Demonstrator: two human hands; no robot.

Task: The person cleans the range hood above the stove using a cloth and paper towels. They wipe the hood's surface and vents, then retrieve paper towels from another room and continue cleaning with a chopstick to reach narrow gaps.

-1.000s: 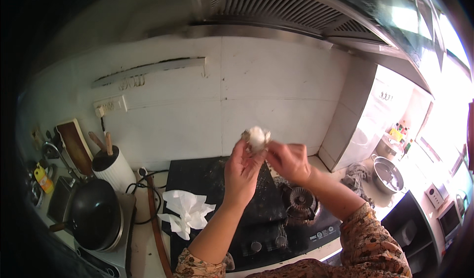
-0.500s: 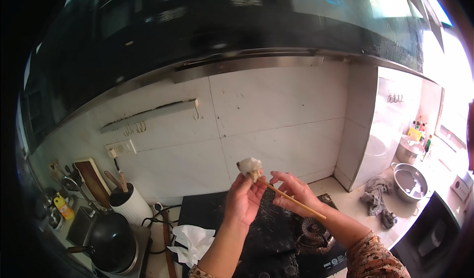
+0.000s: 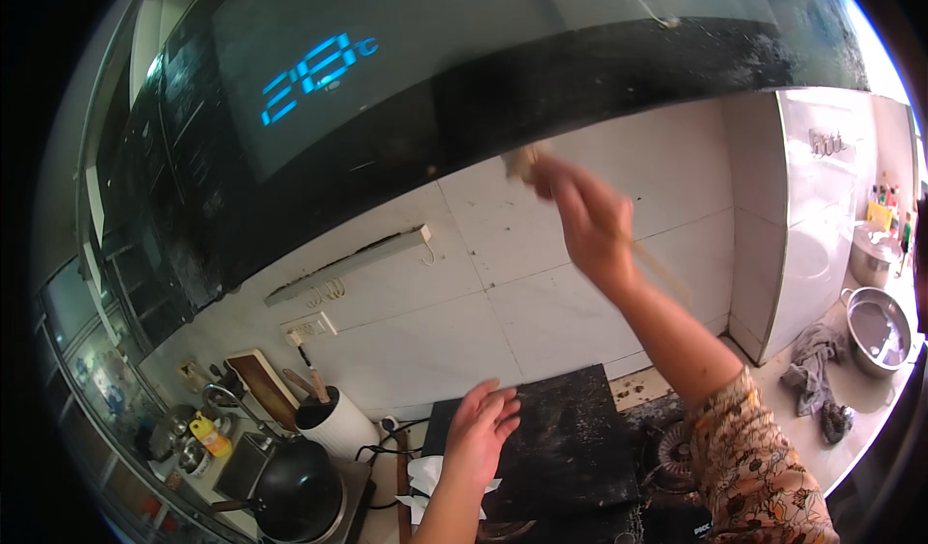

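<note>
My right hand point(image 3: 592, 217) is raised to the lower edge of the dark range hood point(image 3: 425, 147), with its fingers closed around a wooden chopstick point(image 3: 662, 275). At the chopstick's tip is a wad of tissue point(image 3: 520, 164), right at the hood's edge; motion blurs it, and I cannot tell whether it touches. The chopstick's other end trails behind my wrist, faint and smeared. Lower down, my left hand point(image 3: 480, 426) hovers over the black stovetop point(image 3: 556, 447), fingers apart and nothing in them. Beside my left forearm lies crumpled white tissue point(image 3: 422, 476).
At the left stand a black wok point(image 3: 298, 486), a white utensil holder point(image 3: 338, 426) and a yellow bottle point(image 3: 210, 435). A rail with hooks point(image 3: 348, 265) juts from the tiled wall. On the right counter are a grey cloth point(image 3: 814, 365) and a metal pot point(image 3: 878, 331).
My right hand has taken the tissue-wrapped chopstick up to the hood's edge. My left hand has let go of the wad and stays low. The view has tilted and shifted left.
</note>
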